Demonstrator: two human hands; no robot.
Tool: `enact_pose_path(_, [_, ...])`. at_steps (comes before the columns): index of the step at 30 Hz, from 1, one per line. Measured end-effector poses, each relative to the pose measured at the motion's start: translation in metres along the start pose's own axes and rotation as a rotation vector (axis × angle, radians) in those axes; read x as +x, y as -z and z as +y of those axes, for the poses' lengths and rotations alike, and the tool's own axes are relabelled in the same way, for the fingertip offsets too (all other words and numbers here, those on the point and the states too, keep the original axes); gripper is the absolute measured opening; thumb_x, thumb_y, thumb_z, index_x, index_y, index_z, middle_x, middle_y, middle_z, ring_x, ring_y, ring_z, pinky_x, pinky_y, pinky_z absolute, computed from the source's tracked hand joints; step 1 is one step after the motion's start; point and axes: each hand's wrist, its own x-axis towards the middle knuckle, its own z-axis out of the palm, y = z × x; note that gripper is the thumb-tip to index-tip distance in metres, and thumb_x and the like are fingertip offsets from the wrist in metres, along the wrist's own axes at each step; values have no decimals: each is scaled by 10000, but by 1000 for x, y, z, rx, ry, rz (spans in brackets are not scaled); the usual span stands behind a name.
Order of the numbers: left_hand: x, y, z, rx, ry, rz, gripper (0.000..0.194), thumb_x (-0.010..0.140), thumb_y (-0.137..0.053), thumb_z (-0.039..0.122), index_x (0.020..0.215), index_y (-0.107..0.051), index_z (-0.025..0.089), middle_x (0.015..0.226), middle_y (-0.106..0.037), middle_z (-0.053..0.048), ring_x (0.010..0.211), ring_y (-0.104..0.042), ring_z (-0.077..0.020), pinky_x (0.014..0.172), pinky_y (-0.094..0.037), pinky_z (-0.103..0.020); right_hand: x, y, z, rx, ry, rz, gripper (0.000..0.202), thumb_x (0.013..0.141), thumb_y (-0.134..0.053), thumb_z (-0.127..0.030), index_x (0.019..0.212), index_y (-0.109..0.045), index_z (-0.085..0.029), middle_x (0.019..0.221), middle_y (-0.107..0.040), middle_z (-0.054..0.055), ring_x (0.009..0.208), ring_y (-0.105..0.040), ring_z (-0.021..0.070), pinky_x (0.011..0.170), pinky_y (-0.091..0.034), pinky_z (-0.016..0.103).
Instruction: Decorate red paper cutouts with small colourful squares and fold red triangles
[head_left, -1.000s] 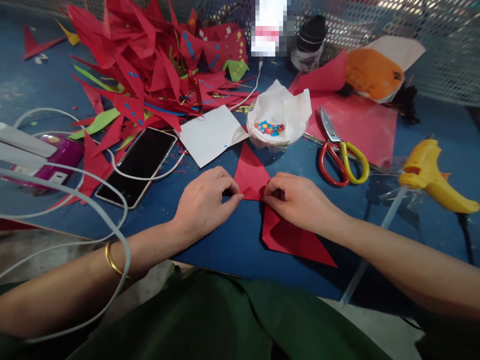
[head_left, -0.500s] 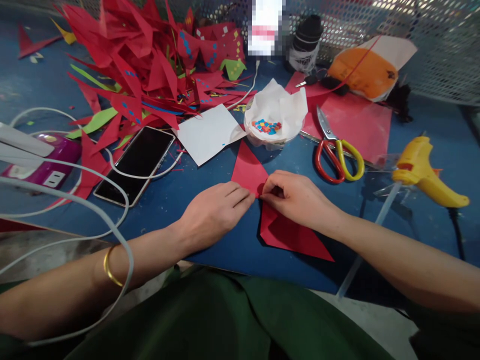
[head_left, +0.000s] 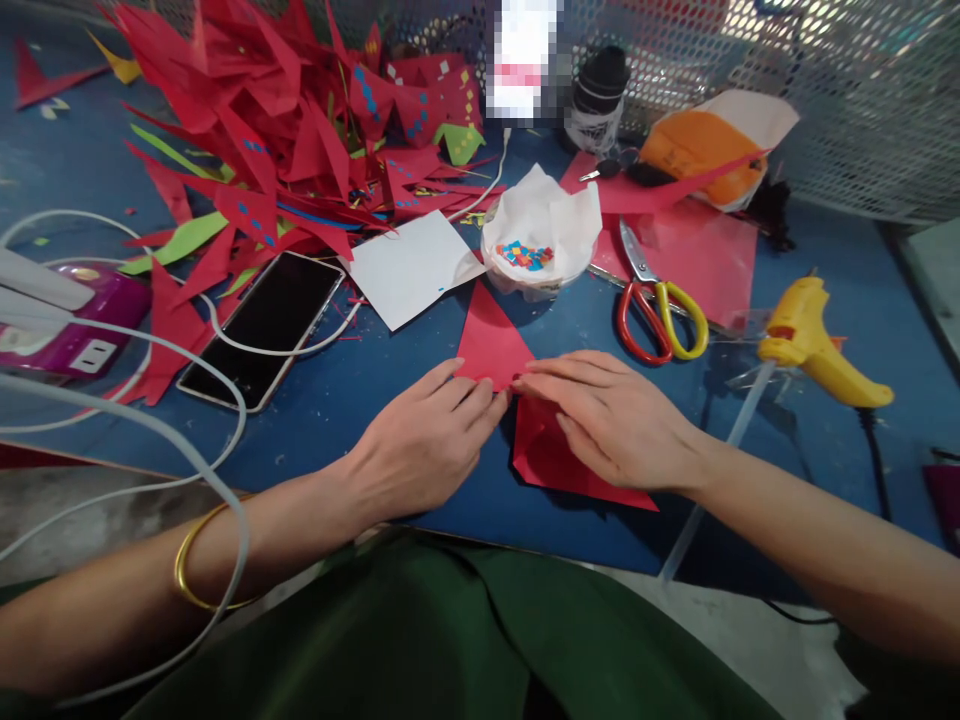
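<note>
"Handling what?"
"Red paper triangle (head_left: 491,343), mid-frame. Your left hand (head_left: 424,440) is covering its lower edge, thumb hidden, can't tell if pinching; right hand (head_left: 630,420) is touching its corner, thumb spread."

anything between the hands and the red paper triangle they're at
Nothing visible: the left hand rests on the near edge of the red paper triangle, and the right hand touches its near right corner.
</note>
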Motion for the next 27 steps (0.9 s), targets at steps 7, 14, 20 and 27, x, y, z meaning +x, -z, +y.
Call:
enact_pose_path(7, [1,2,1,13,-10,-30,418,942,-453,183,1305,-601,38,1223,-693,-133,1036,-632,-276,1078,-401,-508,-2,-6,-1,-87,73,-57,456,910,-424,-163,1299,-568,26,1283,-658,226,1249,-592,284,1062,-465,462])
enact_pose_path(14, [0,2,1,-6,15,-38,432,939,-446,171,1325,-586,39,1241,-689,-133,1052,-626,-265,1118,-360,-526,-5,-10,-6,-213,142,-98,490,892,-450,-172,1306,-554,68,1313,-637,238,1249,-585,315,1076,-445,471])
enact_pose_path(20, [1,2,1,-12,21,-32,393,932,-456,179,1247,-644,35,1217,-701,-128,1015,-631,-267,1127,-351,-533,-4,-10,-9,-258,155,-111,520,861,-437,-140,1305,-530,113,1292,-636,273,1207,-614,329,1055,-455,491])
enact_pose_path(27, [-9,9,3,9,119,-15,390,952,-440,189,1272,-621,60,1257,-692,-106,1139,-596,-286,1163,-286,-554,-7,-11,-7,-201,87,-113,532,822,-471,-112,1318,-543,68,1323,-626,247,1249,-589,299,1092,-429,467])
